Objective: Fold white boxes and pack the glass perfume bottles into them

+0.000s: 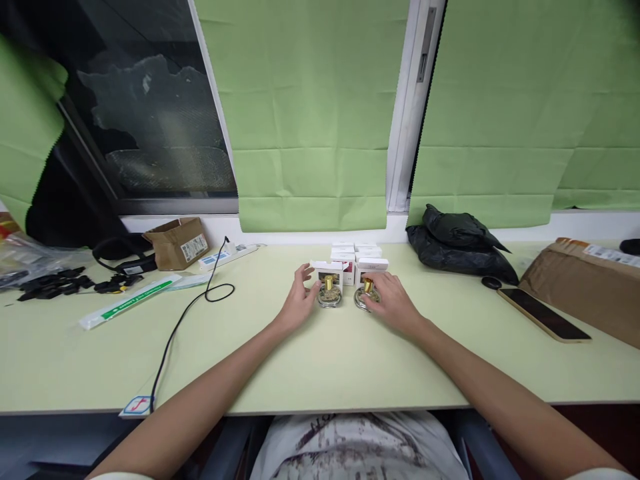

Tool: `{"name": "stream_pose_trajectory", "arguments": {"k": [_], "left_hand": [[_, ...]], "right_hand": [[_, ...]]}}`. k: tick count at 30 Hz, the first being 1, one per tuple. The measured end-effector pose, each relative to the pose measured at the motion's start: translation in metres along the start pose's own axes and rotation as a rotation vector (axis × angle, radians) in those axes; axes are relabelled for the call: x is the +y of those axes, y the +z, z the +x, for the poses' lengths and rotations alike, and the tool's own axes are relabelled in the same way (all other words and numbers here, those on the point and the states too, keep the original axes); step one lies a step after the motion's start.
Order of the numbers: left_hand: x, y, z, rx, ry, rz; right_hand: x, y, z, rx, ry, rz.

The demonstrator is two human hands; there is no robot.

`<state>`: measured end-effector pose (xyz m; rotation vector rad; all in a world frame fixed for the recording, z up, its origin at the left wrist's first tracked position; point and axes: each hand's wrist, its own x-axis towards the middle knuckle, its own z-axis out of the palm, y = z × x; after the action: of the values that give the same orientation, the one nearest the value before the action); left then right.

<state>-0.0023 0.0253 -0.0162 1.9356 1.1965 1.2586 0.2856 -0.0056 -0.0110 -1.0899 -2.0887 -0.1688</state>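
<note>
Two small glass perfume bottles with gold caps are side by side on the table in front of white boxes. My left hand (pixel 299 302) is beside the left perfume bottle (pixel 329 297) and its open white box (pixel 327 269); thumb and fingers are apart, nothing gripped between them. With fingers and thumb around it, my right hand (pixel 395 303) holds the right perfume bottle (pixel 364 299), partly covering it. Just behind that bottle is another white box (pixel 372 265). Further white boxes (pixel 343 249) stand in two rows at the back.
To the left are a black cable (pixel 186 313), a power strip (pixel 231 256), a small cardboard box (pixel 180 244) and a green-and-white packet (pixel 131 301). On the right lie a black plastic bag (pixel 463 243), a phone (pixel 544 315) and a brown parcel (pixel 583 283).
</note>
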Motion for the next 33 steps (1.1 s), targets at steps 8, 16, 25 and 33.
{"name": "stream_pose_trajectory", "arguments": {"k": [8,16,25,33], "left_hand": [[-0.006,0.006,-0.001,-0.139,-0.064,-0.085],[0.0,0.003,-0.001,-0.186,-0.12,-0.094],[0.022,0.002,-0.012,-0.324,-0.041,-0.136],[0.031,0.0,-0.02,-0.335,0.041,-0.121]], "right_hand": [[-0.012,-0.003,-0.001,0.313,-0.022,-0.062],[-0.035,0.003,-0.007,0.075,-0.238,0.225],[-0.041,0.007,-0.007,-0.114,-0.092,0.309],[-0.043,0.005,-0.007,-0.2,-0.079,0.35]]}}
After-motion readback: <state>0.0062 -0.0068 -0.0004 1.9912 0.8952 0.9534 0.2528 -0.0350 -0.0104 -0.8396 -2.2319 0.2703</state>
